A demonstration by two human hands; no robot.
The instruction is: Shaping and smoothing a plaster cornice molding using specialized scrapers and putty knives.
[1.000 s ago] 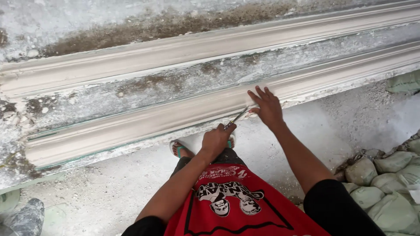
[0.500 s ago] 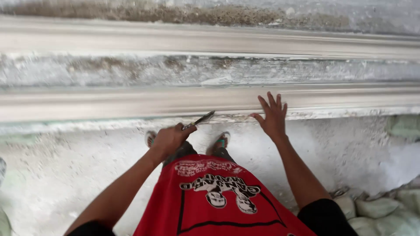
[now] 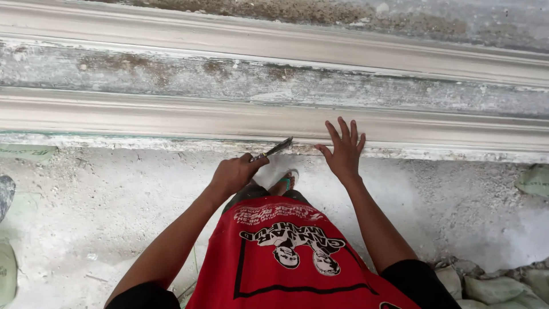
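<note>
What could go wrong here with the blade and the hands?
The blade in the left hand points toward the right hand, spread flat on the moulding close by; a slip could cut the fingers. The tip could also gouge the moulding's edge. Sandalled feet stand right below the blade.

Matt plaster moulding (image 3: 171,117), rough dusty floor (image 3: 103,206)

The left hand (image 3: 233,174) is closed in a fist around a thin tool, knuckles up, its bare forearm reaching forward from the lower left with the wrist nearly straight. The right hand (image 3: 343,150) is open and flat, fingers (image 3: 343,129) spread and pointing away from the body, thumb out to the left. Both arms are extended, the right one straighter.
</note>
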